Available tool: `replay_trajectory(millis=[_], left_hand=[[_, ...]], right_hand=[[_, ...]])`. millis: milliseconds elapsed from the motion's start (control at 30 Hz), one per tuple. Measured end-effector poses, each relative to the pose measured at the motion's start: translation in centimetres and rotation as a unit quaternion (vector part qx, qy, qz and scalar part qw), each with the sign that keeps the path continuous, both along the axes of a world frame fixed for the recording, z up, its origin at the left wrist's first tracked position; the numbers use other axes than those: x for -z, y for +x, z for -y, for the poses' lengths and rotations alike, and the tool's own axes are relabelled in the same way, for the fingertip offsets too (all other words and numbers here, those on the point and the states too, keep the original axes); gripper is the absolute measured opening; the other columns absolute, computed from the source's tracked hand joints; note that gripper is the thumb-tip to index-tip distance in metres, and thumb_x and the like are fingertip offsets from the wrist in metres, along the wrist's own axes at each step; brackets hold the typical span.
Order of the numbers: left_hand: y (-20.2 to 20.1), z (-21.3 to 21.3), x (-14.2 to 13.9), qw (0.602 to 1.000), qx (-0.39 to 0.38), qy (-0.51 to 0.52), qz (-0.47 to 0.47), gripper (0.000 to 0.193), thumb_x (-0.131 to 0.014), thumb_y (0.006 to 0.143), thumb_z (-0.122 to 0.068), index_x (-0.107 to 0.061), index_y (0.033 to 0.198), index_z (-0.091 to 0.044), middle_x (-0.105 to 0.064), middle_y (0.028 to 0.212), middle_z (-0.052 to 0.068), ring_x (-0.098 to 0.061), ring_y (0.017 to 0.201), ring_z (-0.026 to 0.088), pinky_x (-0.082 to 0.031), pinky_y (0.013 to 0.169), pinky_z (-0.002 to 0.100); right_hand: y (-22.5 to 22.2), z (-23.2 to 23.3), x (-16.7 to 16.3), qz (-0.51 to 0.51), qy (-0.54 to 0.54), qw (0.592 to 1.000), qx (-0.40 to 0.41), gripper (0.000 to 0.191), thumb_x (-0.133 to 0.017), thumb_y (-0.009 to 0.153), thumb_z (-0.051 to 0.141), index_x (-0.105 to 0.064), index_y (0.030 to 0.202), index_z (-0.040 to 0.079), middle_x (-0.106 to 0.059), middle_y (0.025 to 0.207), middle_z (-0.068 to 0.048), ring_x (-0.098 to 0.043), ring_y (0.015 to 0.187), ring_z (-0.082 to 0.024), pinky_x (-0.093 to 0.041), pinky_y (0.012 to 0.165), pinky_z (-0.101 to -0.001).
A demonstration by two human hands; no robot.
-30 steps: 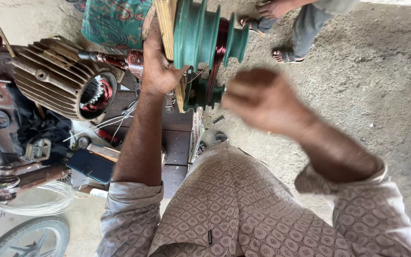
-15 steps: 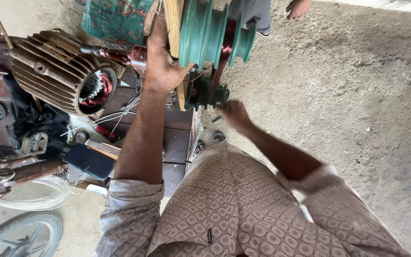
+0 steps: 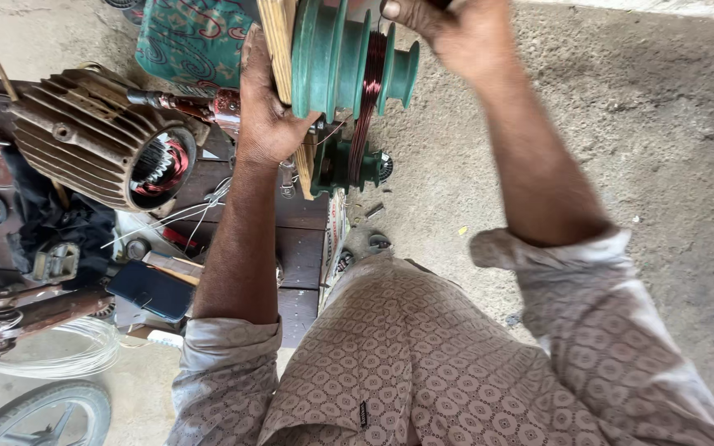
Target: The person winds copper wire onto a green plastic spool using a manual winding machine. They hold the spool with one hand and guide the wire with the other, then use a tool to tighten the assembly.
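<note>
A green stepped coil former [image 3: 336,62] stands on a winding machine, with reddish copper wire [image 3: 367,99] wound in one of its grooves. My left hand [image 3: 266,107] rests against the wooden board [image 3: 278,33] beside the former, palm on it. My right hand [image 3: 448,29] is raised at the top edge of the view, above the former's small end, fingers closed; what it grips is cut off by the frame. A ribbed electric motor housing [image 3: 92,136] with copper windings inside lies to the left on a dark wooden bench [image 3: 299,239].
A dark phone [image 3: 150,289] lies on the bench near my left elbow. Loops of pale wire [image 3: 51,355] and a wheel [image 3: 39,413] sit at lower left. A patterned cloth [image 3: 192,37] hangs at the top. Sandy ground [image 3: 621,124] spreads to the right.
My right hand has swung from low beside the machine up to the top of the former. The left hand has stayed on the board. The other person's feet have left the view.
</note>
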State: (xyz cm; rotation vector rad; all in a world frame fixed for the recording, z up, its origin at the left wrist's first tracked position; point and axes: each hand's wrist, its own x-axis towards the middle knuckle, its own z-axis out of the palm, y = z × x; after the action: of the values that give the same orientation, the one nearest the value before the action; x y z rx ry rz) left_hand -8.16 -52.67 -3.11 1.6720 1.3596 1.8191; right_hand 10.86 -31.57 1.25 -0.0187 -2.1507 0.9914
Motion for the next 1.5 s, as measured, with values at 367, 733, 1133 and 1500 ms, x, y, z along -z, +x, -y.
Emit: replay_trajectory(millis=[367,733,1133,1500], left_hand=[[-0.3,-0.9,0.9,1.000,-0.011,0.008,0.000,0.069,-0.081,0.097,-0.003,-0.042,0.154,-0.004,-0.063,0.135,0.011,-0.064,0.126,0.018,-0.055,0.113,0.035],[-0.1,0.3,-0.1,0.999,0.015,0.002,0.048,0.071,-0.077,0.092,-0.001,-0.041,0.154,-0.002,-0.064,0.138,0.009,-0.062,0.124,0.018,-0.051,0.115,0.036],[-0.2,-1.3,0.7,0.999,0.014,0.026,0.023,0.069,-0.079,0.099,0.002,-0.042,0.157,-0.005,-0.065,0.132,0.009,-0.064,0.124,0.017,-0.055,0.113,0.036],[0.2,-0.8,-0.2,0.997,-0.045,0.013,-0.061,0.063,-0.077,0.087,0.000,-0.051,0.145,-0.002,-0.062,0.121,0.010,-0.063,0.117,0.022,-0.052,0.112,0.037]], right_hand=[[6.5,18.5,15.7,0.251,-0.103,0.962,0.021,0.031,-0.066,0.102,0.032,-0.072,0.082,0.009,-0.071,0.071,-0.006,-0.065,0.055,-0.011,-0.053,0.047,-0.0285],[2.8,3.2,-6.9,0.033,0.377,0.920,0.104,0.034,-0.085,0.103,0.036,-0.064,0.093,0.010,-0.065,0.079,-0.002,-0.065,0.073,-0.014,-0.058,0.068,-0.0314],[4.1,14.4,18.3,0.435,-0.248,0.855,0.135,0.040,-0.061,0.105,0.035,-0.063,0.078,0.006,-0.055,0.069,-0.006,-0.048,0.050,-0.016,-0.040,0.041,-0.0317],[5.9,8.7,-3.6,0.066,0.297,0.952,0.028,0.025,-0.079,0.109,0.021,-0.068,0.090,0.009,-0.063,0.076,-0.002,-0.060,0.063,-0.011,-0.057,0.050,-0.0248]])
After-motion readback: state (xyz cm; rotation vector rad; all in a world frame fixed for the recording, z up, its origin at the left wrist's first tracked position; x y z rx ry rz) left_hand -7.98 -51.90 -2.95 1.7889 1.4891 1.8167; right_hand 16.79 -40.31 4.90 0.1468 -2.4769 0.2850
